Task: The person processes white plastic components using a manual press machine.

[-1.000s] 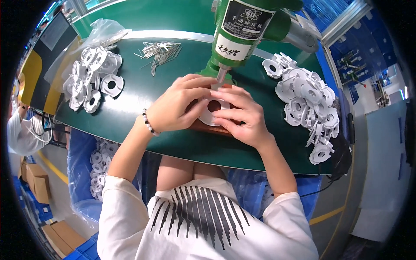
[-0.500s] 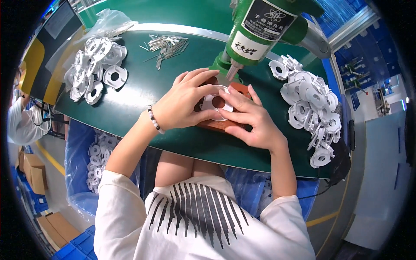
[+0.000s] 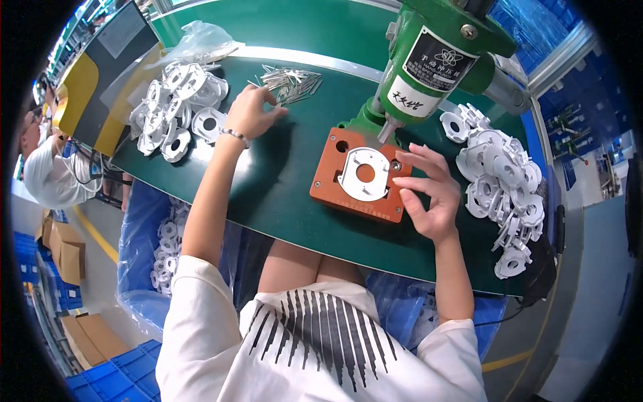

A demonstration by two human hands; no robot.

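Note:
A white plastic ring-shaped part (image 3: 349, 182) with a round centre hole lies flat in the orange-brown fixture block (image 3: 325, 184). My right hand (image 3: 434, 194) is over the block's right side, its fingers apart and the fingertips close to the part's right edge; whether they touch it I cannot tell. Out to the left, my left hand (image 3: 251, 115) reaches to the near-left side of a pile of thin metal pins (image 3: 295, 82). Its thumb and fingers are spread, and no pin shows in them. Above the block is the tip of the green hand press (image 3: 395, 124).
White plastic parts are heaped at the left (image 3: 177, 100) and right (image 3: 499, 171) of the green table (image 3: 268, 208). A clear plastic bag (image 3: 201, 41) lies at the far left. Below the table edge, a blue lined bin (image 3: 144, 231) contains more white parts.
My left hand has left the block and moved left to the pins. My right hand has drawn back to the right, uncovering the white part. The whole view has shifted slightly.

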